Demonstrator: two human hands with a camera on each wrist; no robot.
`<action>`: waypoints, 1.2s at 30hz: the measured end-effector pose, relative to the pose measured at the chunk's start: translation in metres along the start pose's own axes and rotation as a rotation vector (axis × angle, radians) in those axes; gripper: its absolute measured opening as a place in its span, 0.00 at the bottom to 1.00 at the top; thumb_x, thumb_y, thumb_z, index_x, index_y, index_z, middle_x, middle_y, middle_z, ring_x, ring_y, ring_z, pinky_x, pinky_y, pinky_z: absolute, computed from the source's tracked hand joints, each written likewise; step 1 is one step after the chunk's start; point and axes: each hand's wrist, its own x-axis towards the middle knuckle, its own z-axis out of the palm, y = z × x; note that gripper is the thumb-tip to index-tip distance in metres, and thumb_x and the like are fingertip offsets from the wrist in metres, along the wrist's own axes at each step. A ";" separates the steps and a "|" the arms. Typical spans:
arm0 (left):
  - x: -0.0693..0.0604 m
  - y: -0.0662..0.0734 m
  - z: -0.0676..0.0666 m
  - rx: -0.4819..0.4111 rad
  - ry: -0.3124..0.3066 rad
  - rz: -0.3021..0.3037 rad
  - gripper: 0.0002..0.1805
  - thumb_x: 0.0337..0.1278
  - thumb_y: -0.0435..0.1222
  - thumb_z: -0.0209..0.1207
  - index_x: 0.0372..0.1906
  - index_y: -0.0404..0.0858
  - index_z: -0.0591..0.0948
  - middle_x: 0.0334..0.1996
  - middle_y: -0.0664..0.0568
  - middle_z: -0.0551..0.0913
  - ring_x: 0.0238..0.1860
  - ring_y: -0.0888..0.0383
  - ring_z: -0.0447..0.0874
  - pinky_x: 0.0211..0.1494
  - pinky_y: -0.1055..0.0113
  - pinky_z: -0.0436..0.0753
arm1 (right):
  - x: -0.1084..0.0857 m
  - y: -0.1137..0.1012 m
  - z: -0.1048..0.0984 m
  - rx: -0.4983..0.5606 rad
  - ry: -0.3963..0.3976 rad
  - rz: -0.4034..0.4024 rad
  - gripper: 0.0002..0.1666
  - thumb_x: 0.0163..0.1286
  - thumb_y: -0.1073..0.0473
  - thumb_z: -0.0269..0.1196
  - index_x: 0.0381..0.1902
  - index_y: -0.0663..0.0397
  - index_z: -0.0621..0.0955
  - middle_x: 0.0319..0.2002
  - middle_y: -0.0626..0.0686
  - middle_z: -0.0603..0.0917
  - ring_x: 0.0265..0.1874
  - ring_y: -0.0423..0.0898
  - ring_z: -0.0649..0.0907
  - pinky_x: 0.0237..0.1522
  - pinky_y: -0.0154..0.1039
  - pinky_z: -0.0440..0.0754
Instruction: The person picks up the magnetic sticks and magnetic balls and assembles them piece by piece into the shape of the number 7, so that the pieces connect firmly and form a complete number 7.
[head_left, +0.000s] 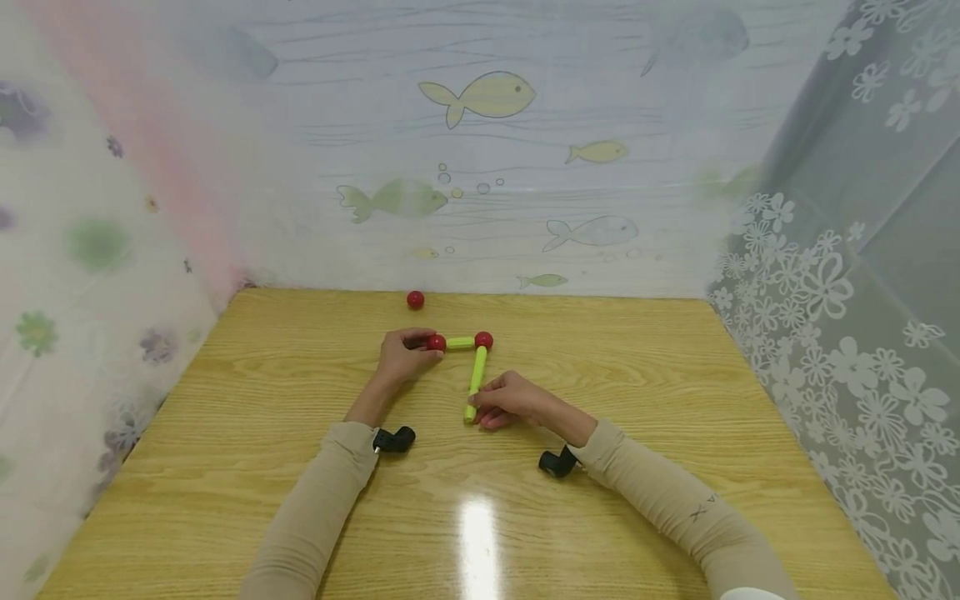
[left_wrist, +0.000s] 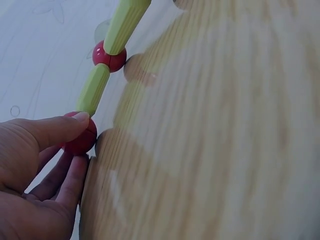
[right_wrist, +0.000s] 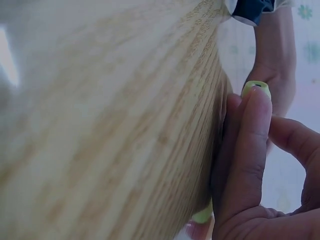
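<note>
In the head view my left hand (head_left: 402, 357) pinches a red ball (head_left: 437, 342) between thumb and fingers. A short yellow-green stick (head_left: 460, 342) links this ball to a second red ball (head_left: 483, 340). From that corner ball a longer-looking yellow-green stick (head_left: 477, 373) runs toward me. My right hand (head_left: 513, 400) pinches it near its free end. The left wrist view shows my thumb on the held ball (left_wrist: 82, 137), with the linked ball (left_wrist: 110, 57) beyond. In the right wrist view, the stick's hollow end (right_wrist: 257, 85) pokes past my fingers, which hide most of it.
A loose red ball (head_left: 416, 300) lies near the back edge of the wooden table (head_left: 600, 350). Patterned curtains (head_left: 480, 167) hang behind and on both sides. A black wrist camera (head_left: 395, 440) sits on the left sleeve, another (head_left: 557, 462) on the right.
</note>
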 end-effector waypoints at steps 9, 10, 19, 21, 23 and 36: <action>-0.001 0.005 0.000 0.002 -0.038 0.046 0.27 0.53 0.25 0.72 0.60 0.28 0.80 0.58 0.34 0.81 0.60 0.42 0.80 0.64 0.56 0.81 | 0.001 0.001 0.000 0.001 0.005 0.004 0.13 0.75 0.59 0.62 0.45 0.66 0.85 0.26 0.51 0.87 0.22 0.37 0.85 0.27 0.29 0.85; -0.001 0.005 0.000 0.006 -0.041 0.045 0.27 0.53 0.25 0.72 0.61 0.28 0.80 0.58 0.34 0.81 0.60 0.42 0.80 0.64 0.56 0.81 | 0.001 0.001 0.000 0.003 0.005 0.004 0.13 0.75 0.59 0.62 0.45 0.66 0.85 0.26 0.51 0.87 0.22 0.37 0.85 0.27 0.29 0.85; 0.000 0.006 -0.007 0.041 -0.066 0.056 0.30 0.56 0.28 0.72 0.64 0.27 0.77 0.58 0.33 0.80 0.59 0.41 0.81 0.64 0.54 0.80 | 0.002 0.002 -0.002 0.008 0.004 0.005 0.12 0.75 0.60 0.63 0.44 0.65 0.85 0.27 0.52 0.87 0.23 0.38 0.85 0.28 0.29 0.85; 0.002 0.005 -0.010 0.040 -0.059 0.071 0.31 0.56 0.29 0.72 0.65 0.28 0.76 0.59 0.34 0.80 0.59 0.40 0.81 0.63 0.56 0.81 | 0.001 0.002 -0.002 0.005 0.003 0.005 0.12 0.75 0.59 0.63 0.44 0.65 0.85 0.27 0.52 0.87 0.23 0.38 0.85 0.29 0.29 0.85; 0.003 0.005 -0.013 0.024 -0.052 0.096 0.32 0.57 0.29 0.72 0.66 0.27 0.76 0.59 0.33 0.80 0.59 0.39 0.81 0.63 0.58 0.82 | 0.001 0.002 -0.002 0.002 -0.002 0.002 0.12 0.75 0.59 0.63 0.45 0.65 0.85 0.27 0.51 0.87 0.23 0.38 0.85 0.29 0.29 0.85; 0.010 0.001 -0.037 0.022 -0.064 0.175 0.29 0.60 0.24 0.67 0.65 0.22 0.73 0.59 0.27 0.78 0.59 0.35 0.78 0.57 0.67 0.83 | -0.001 0.003 -0.004 0.001 -0.017 -0.002 0.12 0.75 0.60 0.63 0.45 0.66 0.84 0.29 0.52 0.88 0.24 0.38 0.85 0.29 0.29 0.85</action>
